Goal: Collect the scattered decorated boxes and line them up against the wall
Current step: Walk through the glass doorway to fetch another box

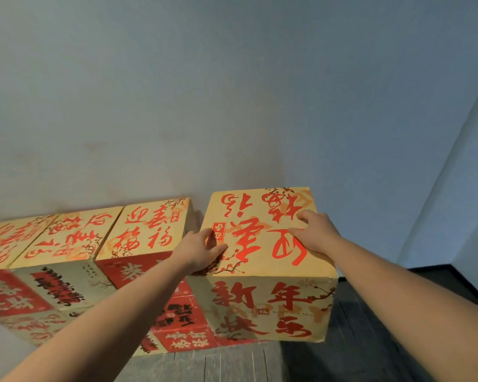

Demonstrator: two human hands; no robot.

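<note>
A tan cardboard box with red calligraphy (262, 216) stands at the right end of a row against the grey wall (232, 92), raised higher than its neighbours. My left hand (202, 250) grips its left top edge, thumb on the top face. My right hand (315, 232) lies on the right part of its top with fingers bent over the surface. Left of it runs a row of similar decorated boxes (146, 230), (66, 238), stacked on lower boxes (188, 323). The bottom of the held box is partly hidden.
Dark grey plank floor (356, 340) stretches to the right and front. A second wall with a black baseboard (469, 282) meets the corner at the right. Pale floor (6, 348) shows at the lower left.
</note>
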